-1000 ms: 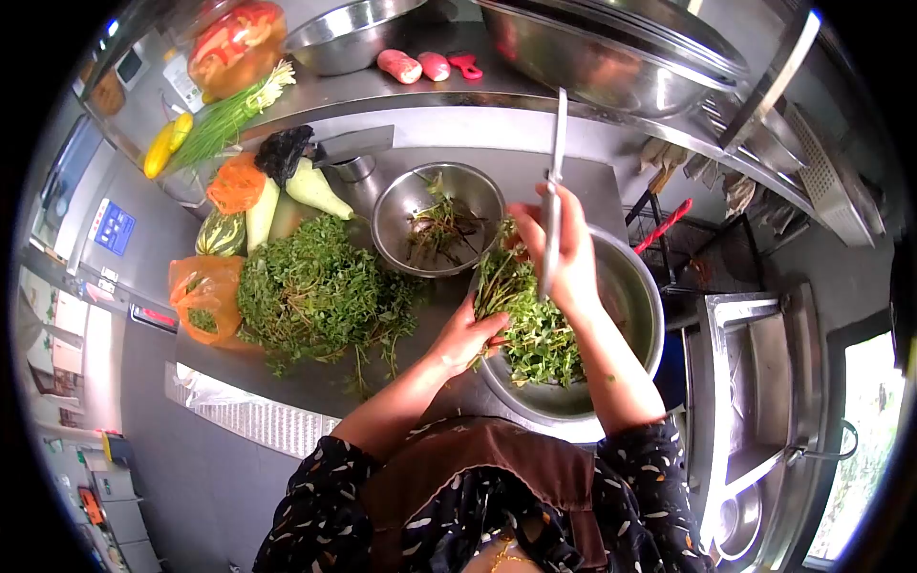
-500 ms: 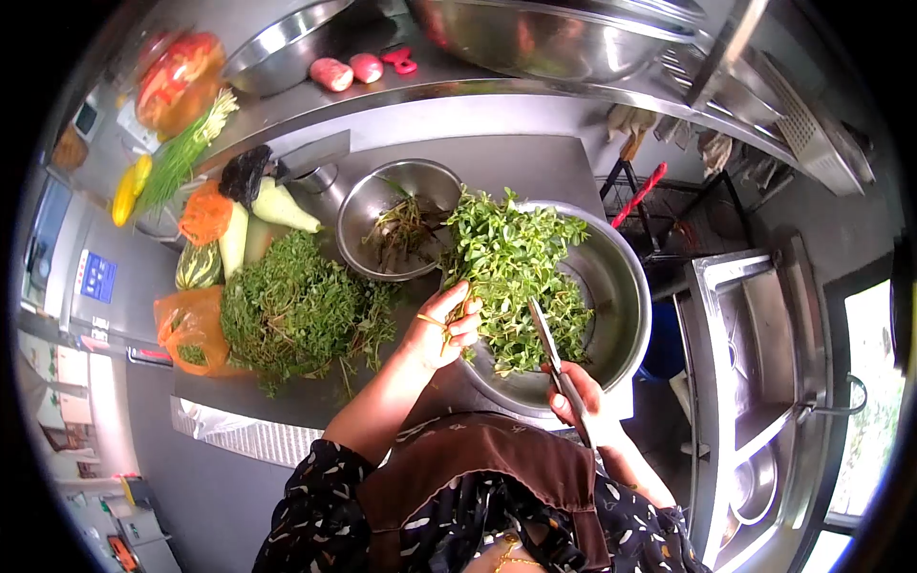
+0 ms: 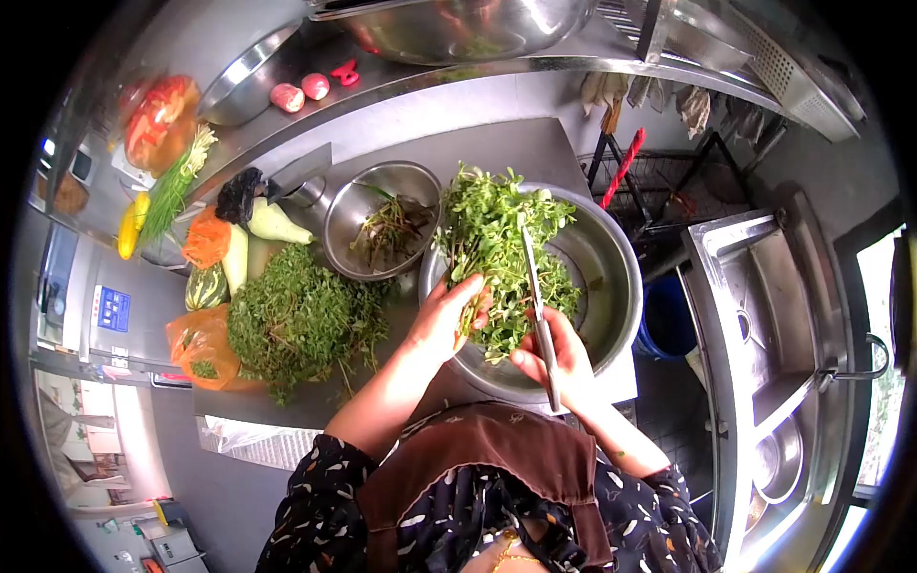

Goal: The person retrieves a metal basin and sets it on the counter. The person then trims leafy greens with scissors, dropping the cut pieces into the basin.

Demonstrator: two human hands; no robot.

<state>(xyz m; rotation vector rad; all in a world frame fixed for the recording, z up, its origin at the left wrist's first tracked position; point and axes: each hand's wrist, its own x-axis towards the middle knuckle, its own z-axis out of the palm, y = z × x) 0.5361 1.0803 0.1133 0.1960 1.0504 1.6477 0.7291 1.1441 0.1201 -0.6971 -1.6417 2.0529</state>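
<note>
My left hand [image 3: 449, 320] is closed around the stems of a bunch of leafy greens [image 3: 501, 215], at the left side of a large steel basin [image 3: 623, 310]. The bunch rises over the basin, and more leaves lie beneath it. My right hand [image 3: 557, 355] grips a knife [image 3: 535, 286] with a narrow metal blade, pointing away from me over the leaves. Left of the basin, a smaller steel bowl [image 3: 344, 205] contains cut stems and roots [image 3: 387, 229]. A big heap of greens [image 3: 301, 320] rests on the counter to the left.
An orange plastic bag [image 3: 201, 342], a striped squash [image 3: 205, 286] and a pale gourd [image 3: 277, 222] sit at the counter's left. Above runs a steel shelf [image 3: 420, 81] with a large bowl [image 3: 253, 72]. At right stand a blue bucket [image 3: 667, 320] and a sink [image 3: 764, 315].
My view has shifted slightly. The knife has swung more upright, its tip higher among the leaves. My right hand has moved nearer to the left hand.
</note>
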